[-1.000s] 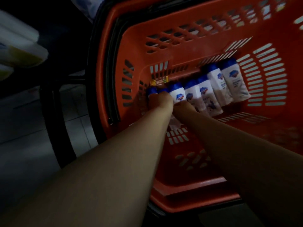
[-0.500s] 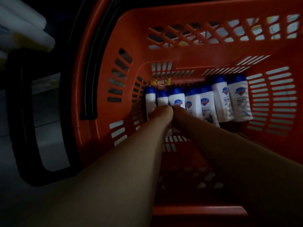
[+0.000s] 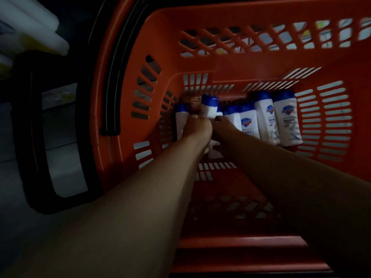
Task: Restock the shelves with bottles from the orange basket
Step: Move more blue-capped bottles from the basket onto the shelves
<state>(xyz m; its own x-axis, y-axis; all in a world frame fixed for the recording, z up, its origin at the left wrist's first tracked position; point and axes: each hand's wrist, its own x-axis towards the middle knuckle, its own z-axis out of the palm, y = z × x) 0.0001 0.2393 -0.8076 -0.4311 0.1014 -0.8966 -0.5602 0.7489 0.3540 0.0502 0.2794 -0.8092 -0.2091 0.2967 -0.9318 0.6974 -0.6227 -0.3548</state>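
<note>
Fingers of the left hand (image 3: 197,127) now curl round one white bottle (image 3: 209,106), tipped up out of the row of bottles (image 3: 267,121) lying just right of them in the orange basket (image 3: 140,47), so a pick looks begun; the right hand (image 3: 222,122), touching alongside, is too dark to judge its hold.

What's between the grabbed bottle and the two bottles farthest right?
More blue-capped bottles, side by side in the basket; the head view shows it.

We note two forearms, bare along all we can see: long, slender. Left hand (image 3: 197,127) and right hand (image 3: 222,125) also bare — dim light hides finger detail.
</note>
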